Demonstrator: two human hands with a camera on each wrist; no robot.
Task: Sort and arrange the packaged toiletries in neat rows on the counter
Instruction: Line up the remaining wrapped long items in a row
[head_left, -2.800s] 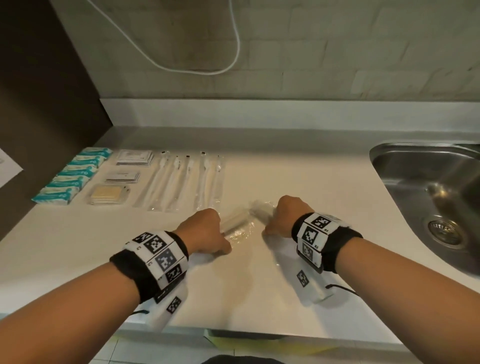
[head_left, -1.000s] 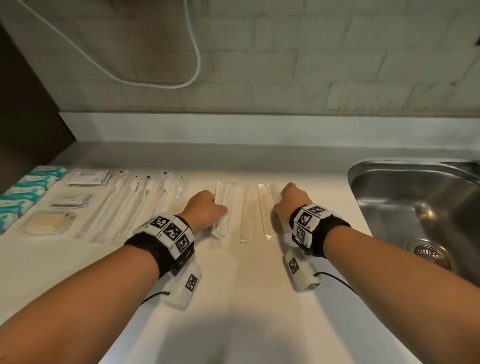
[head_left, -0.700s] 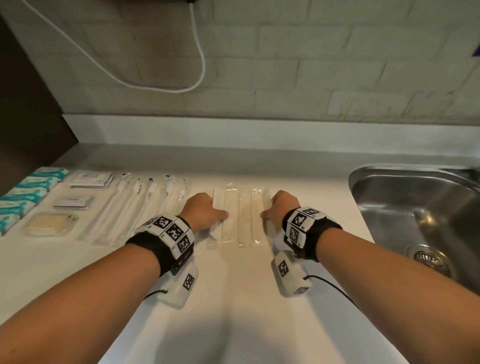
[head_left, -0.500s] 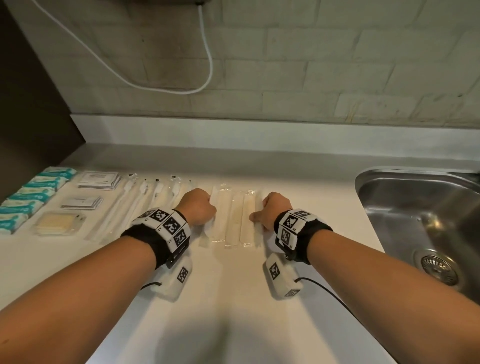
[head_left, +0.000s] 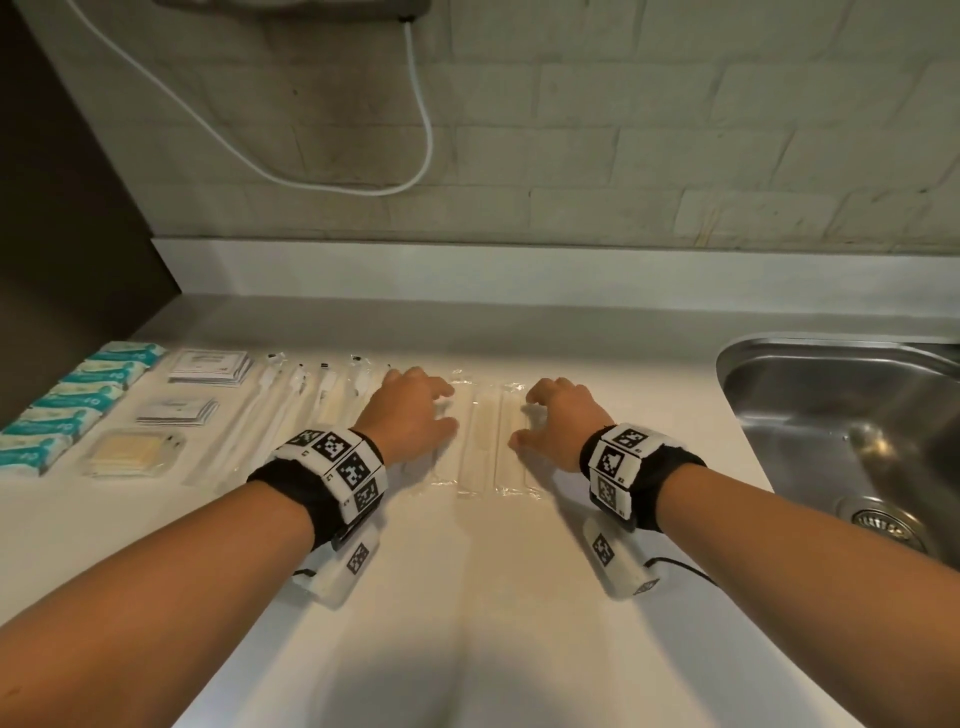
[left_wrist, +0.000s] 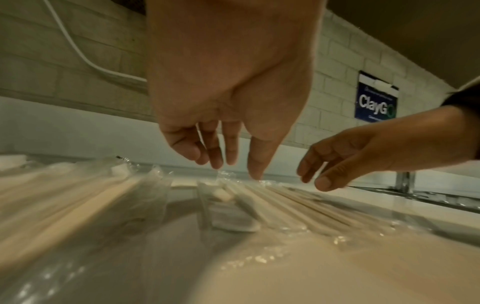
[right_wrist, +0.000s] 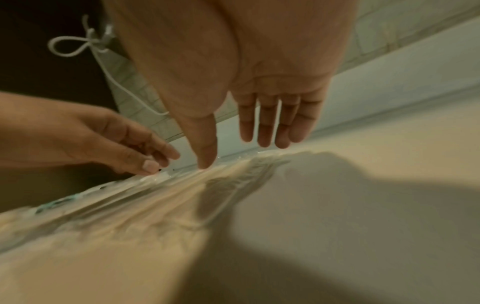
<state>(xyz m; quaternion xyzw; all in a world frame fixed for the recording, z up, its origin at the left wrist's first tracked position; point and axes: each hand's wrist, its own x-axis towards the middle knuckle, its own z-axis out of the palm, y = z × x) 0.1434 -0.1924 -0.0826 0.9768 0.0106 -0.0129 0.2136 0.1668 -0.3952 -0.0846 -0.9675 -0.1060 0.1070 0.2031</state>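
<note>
Three long clear-wrapped cream packets (head_left: 488, 441) lie side by side on the white counter (head_left: 493, 597), pointing away from me. My left hand (head_left: 444, 408) is over their left edge and my right hand (head_left: 524, 418) is at their right edge. Both have loose, spread fingers and grip nothing. In the left wrist view the left hand (left_wrist: 233, 168) hangs above the packets (left_wrist: 285, 203), its thumb tip just at the wrapping. In the right wrist view the right hand (right_wrist: 233, 154) has straight fingers, and its thumb tip touches the packets (right_wrist: 182, 195).
Left of the packets lies a row of wrapped toothbrushes (head_left: 291, 415). Further left are white sachets (head_left: 208, 366), a clear box of swabs (head_left: 132, 454) and teal packs (head_left: 67, 405). A steel sink (head_left: 841, 415) is on the right. A white cable (head_left: 426, 130) hangs on the brick wall.
Both hands carried the packets from the counter's front to the back row, laid them parallel and pushed them together and leftwards. The fingers have now loosened from curled to spread.
</note>
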